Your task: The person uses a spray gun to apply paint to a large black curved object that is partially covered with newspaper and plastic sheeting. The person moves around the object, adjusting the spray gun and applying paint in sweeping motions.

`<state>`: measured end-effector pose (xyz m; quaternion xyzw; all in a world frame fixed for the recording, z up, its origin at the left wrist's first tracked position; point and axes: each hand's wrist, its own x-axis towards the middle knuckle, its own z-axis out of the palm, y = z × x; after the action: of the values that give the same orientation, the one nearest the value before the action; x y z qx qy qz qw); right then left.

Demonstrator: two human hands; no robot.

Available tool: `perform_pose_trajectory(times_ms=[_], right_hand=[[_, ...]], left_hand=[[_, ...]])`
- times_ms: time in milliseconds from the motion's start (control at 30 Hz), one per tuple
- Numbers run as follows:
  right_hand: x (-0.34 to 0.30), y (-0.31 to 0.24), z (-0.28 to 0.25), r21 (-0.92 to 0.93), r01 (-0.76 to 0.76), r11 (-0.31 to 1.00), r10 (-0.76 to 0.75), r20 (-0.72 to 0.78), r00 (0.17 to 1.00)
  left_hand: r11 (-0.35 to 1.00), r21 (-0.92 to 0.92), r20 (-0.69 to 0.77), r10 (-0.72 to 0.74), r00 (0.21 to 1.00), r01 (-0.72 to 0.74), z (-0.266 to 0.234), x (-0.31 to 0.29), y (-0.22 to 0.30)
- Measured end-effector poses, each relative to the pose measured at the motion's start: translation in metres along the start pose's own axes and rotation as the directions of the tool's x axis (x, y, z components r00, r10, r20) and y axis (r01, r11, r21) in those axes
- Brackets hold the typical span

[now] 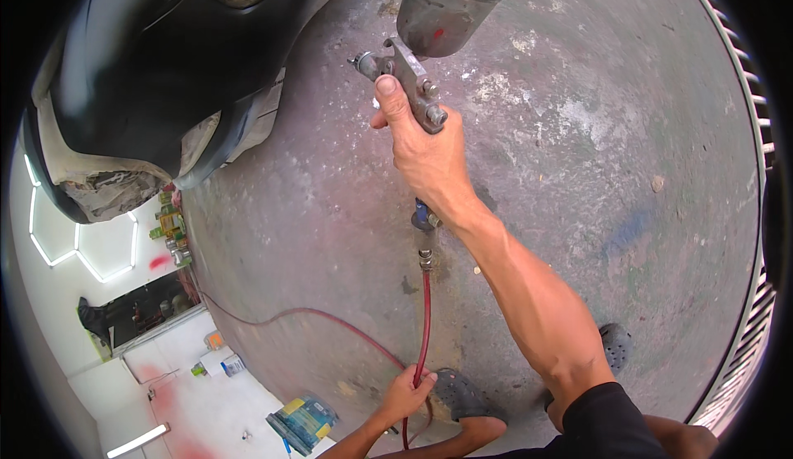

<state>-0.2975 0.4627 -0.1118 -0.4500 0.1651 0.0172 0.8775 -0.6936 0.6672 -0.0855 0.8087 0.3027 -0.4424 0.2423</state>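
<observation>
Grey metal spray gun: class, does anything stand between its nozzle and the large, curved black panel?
Nothing visible does. The right hand grips the spray gun directly, and only speckled grey floor shows between nozzle and panel. The thin red hose, in the left hand, lies outside that gap.

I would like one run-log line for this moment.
right hand: grips spray gun | left hand: holds red hose | nozzle: toward black car part, not touching
</observation>
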Motion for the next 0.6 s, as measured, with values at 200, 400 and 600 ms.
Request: perform_pose_trajectory(times_ms=[200, 400, 600], right_hand=[[0.007, 0.017, 0.015, 0.0, -0.096, 0.995, 0.096, 0.036, 0.995], [-0.018, 0.022, 0.022, -0.089, -0.127, 0.988, 0.141, 0.169, 0.975], [-0.013, 0.002, 0.017, -0.079, -0.06, 0.995, 0.064, 0.041, 0.997]], left_hand=[[1.0, 0.017, -0.028, -0.012, 1.0, 0.013, -0.016, -0.004, -0.012], [0.985, 0.17, 0.071, -0.037, 0.997, 0.025, -0.018, -0.024, 0.008], [0.996, 0.084, 0.016, 0.038, 0.999, -0.039, -0.017, -0.01, 0.011]])
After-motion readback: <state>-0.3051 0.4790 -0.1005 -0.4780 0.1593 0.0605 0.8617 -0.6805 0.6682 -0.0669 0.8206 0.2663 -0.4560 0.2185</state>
